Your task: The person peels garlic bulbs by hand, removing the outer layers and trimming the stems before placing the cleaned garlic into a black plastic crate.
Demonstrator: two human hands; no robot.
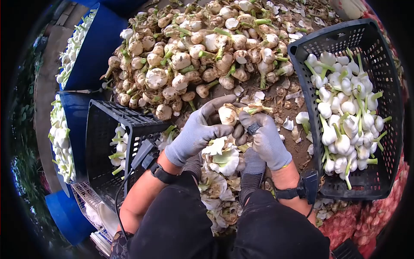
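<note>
A soil-smudged garlic bulb point(227, 115) is held up between both gloved hands, above the ground point(295, 151). Its long axis is laid roughly crosswise: the round head is turned left, the neck and loose skins right. The head is gripped in the curled fingers of the left hand point(187, 134), the nearer of the two to it; the neck is pinched by the right hand point(268, 140).

Directly beneath, cut leaves and peelings point(222, 160) are piled between the feet. The far side is filled by a heap of dirty garlic point(181, 60). Room to the right is bounded by a black crate point(358, 192) part-filled with whiter bulbs point(345, 116), to the left by a second crate point(129, 115) and blue tubs point(76, 116).
</note>
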